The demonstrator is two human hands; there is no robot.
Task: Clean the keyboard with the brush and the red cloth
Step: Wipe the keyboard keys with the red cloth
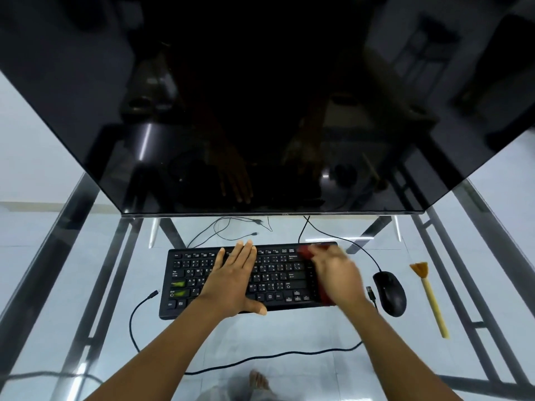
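Note:
A black keyboard [278, 273] lies on the glass desk in front of the monitor. My left hand [234, 279] rests flat on its middle keys, fingers spread, holding nothing. My right hand [337, 274], blurred, presses the red cloth [305, 251] onto the keyboard's right end; red shows above the fingers and under the wrist. The brush [428, 296], with a pale wooden handle and orange bristles pointing away from me, lies alone on the glass to the right of the mouse.
A large dark monitor [260, 111] overhangs the far side of the keyboard. A black mouse [389, 293] sits just right of the keyboard. Loose black cables [231, 364] run across the glass desk [86, 285], in front and behind. Metal frame bars show beneath.

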